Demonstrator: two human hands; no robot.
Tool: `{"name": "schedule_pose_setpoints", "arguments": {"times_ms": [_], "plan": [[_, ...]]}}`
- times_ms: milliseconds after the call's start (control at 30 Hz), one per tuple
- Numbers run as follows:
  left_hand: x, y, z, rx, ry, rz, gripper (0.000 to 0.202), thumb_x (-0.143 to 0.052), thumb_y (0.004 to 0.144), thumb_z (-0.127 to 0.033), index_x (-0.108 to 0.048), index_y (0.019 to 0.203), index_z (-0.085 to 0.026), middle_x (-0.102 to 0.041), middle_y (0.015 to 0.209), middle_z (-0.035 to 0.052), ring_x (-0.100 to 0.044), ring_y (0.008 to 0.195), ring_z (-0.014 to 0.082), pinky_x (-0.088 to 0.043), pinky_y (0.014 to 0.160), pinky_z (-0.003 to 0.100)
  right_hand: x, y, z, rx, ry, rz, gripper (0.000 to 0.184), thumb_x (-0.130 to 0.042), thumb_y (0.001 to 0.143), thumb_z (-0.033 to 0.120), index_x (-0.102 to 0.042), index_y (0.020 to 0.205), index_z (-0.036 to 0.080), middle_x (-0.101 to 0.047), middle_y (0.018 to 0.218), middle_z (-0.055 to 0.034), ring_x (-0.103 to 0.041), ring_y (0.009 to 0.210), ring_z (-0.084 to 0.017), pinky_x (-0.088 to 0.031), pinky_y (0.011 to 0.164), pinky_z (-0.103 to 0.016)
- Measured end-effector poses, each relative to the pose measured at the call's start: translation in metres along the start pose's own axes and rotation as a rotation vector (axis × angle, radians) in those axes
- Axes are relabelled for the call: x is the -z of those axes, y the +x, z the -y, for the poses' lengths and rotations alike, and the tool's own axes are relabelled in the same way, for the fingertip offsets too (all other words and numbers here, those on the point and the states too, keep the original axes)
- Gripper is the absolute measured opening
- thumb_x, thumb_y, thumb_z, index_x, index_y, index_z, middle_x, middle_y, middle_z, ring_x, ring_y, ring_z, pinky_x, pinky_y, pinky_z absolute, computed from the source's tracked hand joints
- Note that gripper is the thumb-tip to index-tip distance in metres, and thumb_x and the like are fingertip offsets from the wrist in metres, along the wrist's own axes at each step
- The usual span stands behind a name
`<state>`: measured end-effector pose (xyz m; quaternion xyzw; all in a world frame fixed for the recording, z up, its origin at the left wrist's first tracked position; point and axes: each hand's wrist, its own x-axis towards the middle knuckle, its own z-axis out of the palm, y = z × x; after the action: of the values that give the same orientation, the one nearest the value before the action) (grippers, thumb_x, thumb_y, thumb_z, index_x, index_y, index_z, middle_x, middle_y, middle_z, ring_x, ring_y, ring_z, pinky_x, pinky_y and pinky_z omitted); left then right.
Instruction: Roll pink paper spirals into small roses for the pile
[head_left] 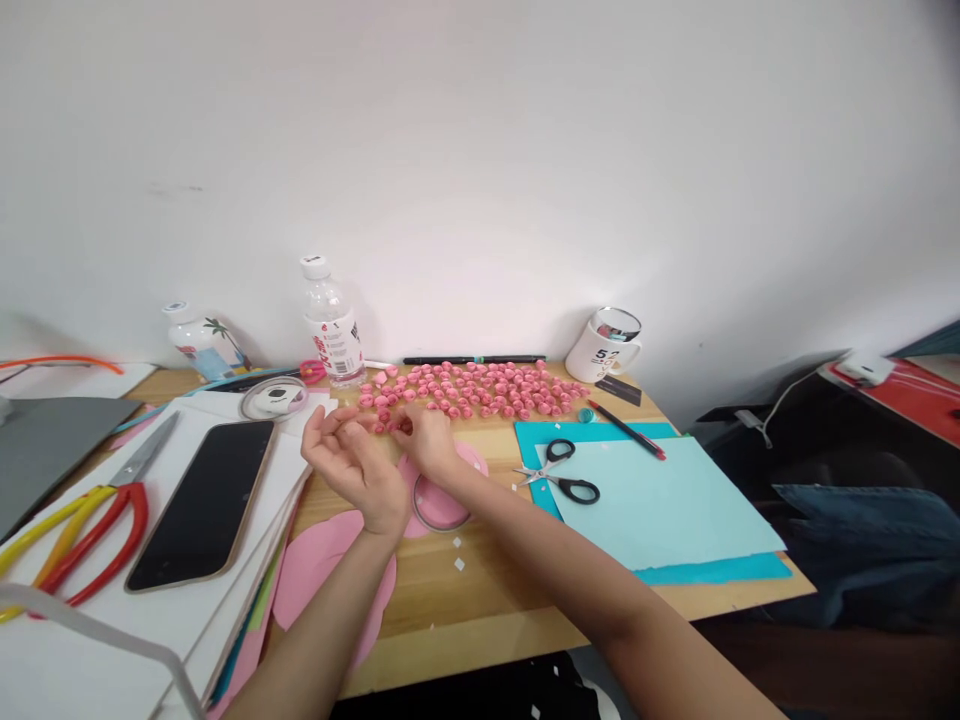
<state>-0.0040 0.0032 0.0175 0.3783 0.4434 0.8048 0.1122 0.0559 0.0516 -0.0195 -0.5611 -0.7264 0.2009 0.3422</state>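
My left hand point(352, 462) is raised palm up over the wooden desk point(487, 590), fingers curled loosely near a white scrap of tape. My right hand point(424, 438) reaches toward it, fingers pinched together on something small that I cannot make out. Both hover just in front of several small pink paper roses point(472, 388) spread across the back of the desk. Beneath my right wrist lies a pink paper circle with a roll of clear tape point(439, 505) on it. A larger pink paper piece point(315, 560) lies under my left forearm.
A black phone point(206, 500) rests on white sheets at left, beside red and yellow scissors point(97, 530). Black-handled scissors point(559, 475) lie on light blue paper point(660, 500). A water bottle point(332, 322), a white mug point(606, 347) and a red pen point(626, 430) stand behind.
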Motion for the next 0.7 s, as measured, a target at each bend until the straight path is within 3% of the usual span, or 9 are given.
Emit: {"name": "schedule_pose_setpoints", "arguments": {"times_ms": [167, 300, 400, 500, 600, 700], "plan": [[-0.002, 0.002, 0.004, 0.116, 0.029, 0.065, 0.032, -0.049, 0.08, -0.019, -0.044, 0.112, -0.02, -0.054, 0.091, 0.0029, -0.055, 0.069, 0.0097, -0.046, 0.071, 0.026, 0.033, -0.008, -0.009, 0.104, 0.008, 0.025, 0.01, -0.057, 0.072, 0.009, -0.061, 0.075, 0.018, -0.066, 0.07, -0.0001, -0.058, 0.061, -0.013, -0.04, 0.056, -0.022], [-0.002, -0.001, 0.004, 0.34, 0.085, 0.286, 0.023, -0.057, 0.075, -0.026, -0.059, 0.097, -0.018, -0.06, 0.086, 0.0032, -0.057, 0.065, 0.0104, -0.047, 0.063, 0.023, 0.074, -0.028, -0.031, 0.157, 0.008, 0.084, 0.011, -0.057, 0.075, 0.011, -0.064, 0.076, 0.018, -0.066, 0.072, -0.0007, -0.059, 0.063, -0.013, -0.043, 0.059, -0.022], [-0.002, -0.004, 0.0, 0.454, 0.102, 0.463, 0.019, -0.061, 0.073, -0.03, -0.065, 0.086, -0.016, -0.063, 0.072, 0.0018, -0.057, 0.061, 0.0111, -0.047, 0.059, 0.023, 0.096, -0.046, -0.047, 0.164, 0.079, 0.227, 0.009, -0.059, 0.076, 0.015, -0.065, 0.082, 0.018, -0.066, 0.078, -0.0028, -0.059, 0.061, -0.011, -0.045, 0.056, -0.022], [-0.003, -0.008, -0.004, 0.492, 0.114, 0.542, 0.019, -0.061, 0.074, -0.031, -0.066, 0.083, -0.016, -0.06, 0.058, -0.0011, -0.055, 0.052, 0.0103, -0.046, 0.055, 0.022, 0.1, -0.058, -0.055, 0.157, 0.068, 0.256, 0.007, -0.063, 0.076, 0.02, -0.066, 0.082, 0.017, -0.063, 0.077, -0.0033, -0.057, 0.059, -0.011, -0.045, 0.056, -0.023], [-0.004, -0.011, -0.002, 0.496, 0.139, 0.601, 0.016, -0.06, 0.074, -0.03, -0.066, 0.078, -0.016, -0.06, 0.056, -0.0015, -0.055, 0.051, 0.0102, -0.045, 0.053, 0.022, 0.092, -0.062, -0.057, 0.164, 0.055, 0.254, 0.01, -0.066, 0.073, 0.023, -0.065, 0.081, 0.017, -0.061, 0.076, -0.0027, -0.056, 0.059, -0.011, -0.045, 0.056, -0.023], [-0.002, -0.014, 0.004, 0.444, 0.184, 0.684, 0.017, -0.056, 0.078, -0.03, -0.065, 0.075, -0.016, -0.06, 0.057, -0.0012, -0.054, 0.051, 0.0098, -0.045, 0.054, 0.021, 0.083, -0.063, -0.056, 0.164, 0.06, 0.228, 0.011, -0.064, 0.071, 0.016, -0.064, 0.082, 0.017, -0.061, 0.073, -0.0019, -0.056, 0.059, -0.011, -0.045, 0.056, -0.022]]}}
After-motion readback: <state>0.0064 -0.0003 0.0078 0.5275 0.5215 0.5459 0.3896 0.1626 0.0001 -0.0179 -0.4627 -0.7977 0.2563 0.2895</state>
